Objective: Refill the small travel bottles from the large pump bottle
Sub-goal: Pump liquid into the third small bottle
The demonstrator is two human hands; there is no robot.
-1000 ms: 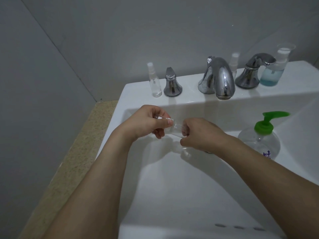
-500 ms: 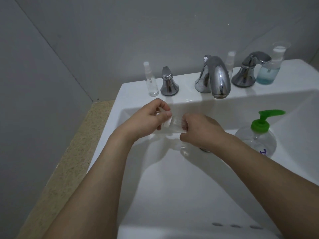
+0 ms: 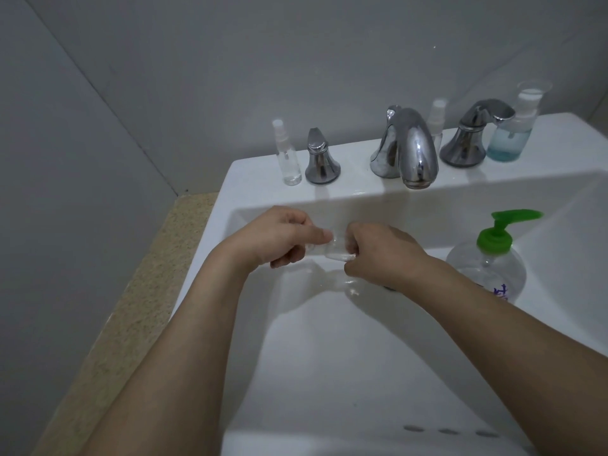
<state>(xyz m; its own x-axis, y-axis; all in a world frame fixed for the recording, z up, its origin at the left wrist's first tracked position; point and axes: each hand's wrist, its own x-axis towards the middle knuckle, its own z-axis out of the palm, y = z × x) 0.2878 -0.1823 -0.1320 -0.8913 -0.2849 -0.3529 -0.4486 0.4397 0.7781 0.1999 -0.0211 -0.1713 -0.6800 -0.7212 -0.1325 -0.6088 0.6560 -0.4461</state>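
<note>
A spray bottle (image 3: 289,156) stands at the ledge's left end. Over the sink (image 3: 329,357), the left hand (image 3: 283,240) and right hand (image 3: 378,255) both pinch a small clear bottle (image 3: 335,250) between them. The pump bottle (image 3: 487,264) sits in the basin, right. Risk: the slick bottle or its cap may slip and drop toward the drain.

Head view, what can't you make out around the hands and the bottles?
- Small clear bottle: mostly hidden by the left hand and right hand; whether its cap is on is unclear.
- Third spray bottle: body behind the faucet.
- Pump bottle: purple label cut off by the right forearm.
</note>
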